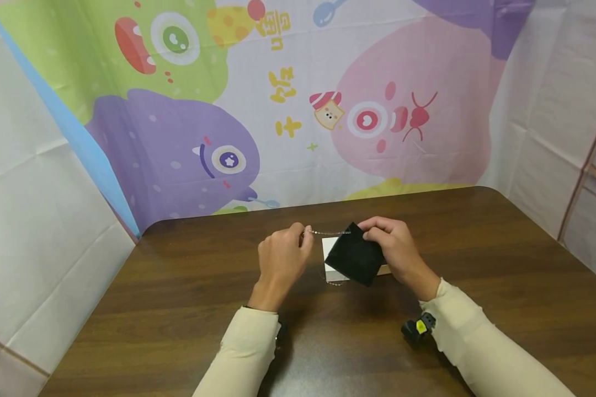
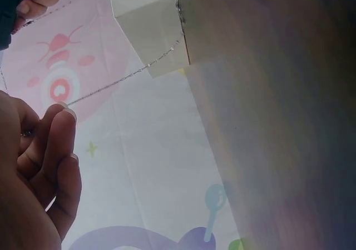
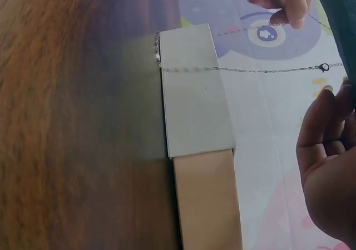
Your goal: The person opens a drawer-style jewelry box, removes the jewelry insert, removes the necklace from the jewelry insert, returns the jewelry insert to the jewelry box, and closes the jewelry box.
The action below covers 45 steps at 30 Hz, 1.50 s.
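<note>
Showed black on the pad [image 1: 355,256] near head-view centre; glinted silver along the chain [image 2: 105,87]; showed white on the box [image 3: 197,108], tan on the adjoining section [image 3: 208,200]; ran brown, wood-grained, over the table [image 1: 179,336]; looked cream on the sleeves [image 1: 248,342], lower frame; spread green, purple and pink figures [image 1: 179,146] with yellow lettering [image 1: 289,127] over the white backdrop [image 1: 298,176], upper frame.

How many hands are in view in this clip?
2: the left hand pinches a silver chain, and the right hand grips a black square, both above the brown table.
</note>
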Available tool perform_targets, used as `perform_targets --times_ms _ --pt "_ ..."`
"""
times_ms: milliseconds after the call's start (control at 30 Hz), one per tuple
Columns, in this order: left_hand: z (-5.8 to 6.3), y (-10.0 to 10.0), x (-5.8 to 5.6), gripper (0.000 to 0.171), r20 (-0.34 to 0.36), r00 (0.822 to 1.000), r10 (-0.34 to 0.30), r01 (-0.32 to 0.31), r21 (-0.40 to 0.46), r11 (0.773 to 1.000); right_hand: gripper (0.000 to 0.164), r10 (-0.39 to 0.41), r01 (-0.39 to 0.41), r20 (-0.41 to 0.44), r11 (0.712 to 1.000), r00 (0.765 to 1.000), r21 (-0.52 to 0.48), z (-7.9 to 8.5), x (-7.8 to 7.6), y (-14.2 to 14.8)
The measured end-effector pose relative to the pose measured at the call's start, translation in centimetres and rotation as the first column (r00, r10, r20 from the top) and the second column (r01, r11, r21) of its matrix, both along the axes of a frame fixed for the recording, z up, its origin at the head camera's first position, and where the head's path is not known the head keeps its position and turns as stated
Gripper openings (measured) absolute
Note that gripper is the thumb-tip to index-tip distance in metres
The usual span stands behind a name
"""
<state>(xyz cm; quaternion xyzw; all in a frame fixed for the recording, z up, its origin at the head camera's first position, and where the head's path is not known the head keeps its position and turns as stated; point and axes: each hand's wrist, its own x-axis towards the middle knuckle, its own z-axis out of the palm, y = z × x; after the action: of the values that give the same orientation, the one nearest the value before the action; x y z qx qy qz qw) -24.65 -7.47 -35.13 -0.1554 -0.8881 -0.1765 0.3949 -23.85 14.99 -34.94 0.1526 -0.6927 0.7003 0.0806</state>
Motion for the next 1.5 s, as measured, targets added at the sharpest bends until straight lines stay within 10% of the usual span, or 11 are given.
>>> perform_targets --times_ms 367,767,1167,1500 --pt "0.2 0.2 0.3 0.036 0.139 0.985 -0.1 0.065 0.235 0.97 0.018 0.075 -0.076 0.016 0.994 0.997 0.078 -0.1 -0.2 0.0" --pt "0.8 0.7 0.4 0.033 0.318 0.879 -0.355 0.086 0.627 0.774 0.02 0.096 -0.102 0.045 0.982 0.994 0.161 0.1 -0.2 -0.2" --pt "1.2 0.7 0.7 0.034 0.322 0.796 -0.513 0.117 0.75 0.651 0.02 0.12 -0.127 0.048 0.967 0.992 0.221 0.1 0.0 -0.4" --pt "1.5 0.7 0.7 0.035 0.363 0.742 -0.563 0.083 0.784 0.615 0.018 0.102 -0.11 0.041 0.952 0.994 0.284 0.2 0.0 -0.6"
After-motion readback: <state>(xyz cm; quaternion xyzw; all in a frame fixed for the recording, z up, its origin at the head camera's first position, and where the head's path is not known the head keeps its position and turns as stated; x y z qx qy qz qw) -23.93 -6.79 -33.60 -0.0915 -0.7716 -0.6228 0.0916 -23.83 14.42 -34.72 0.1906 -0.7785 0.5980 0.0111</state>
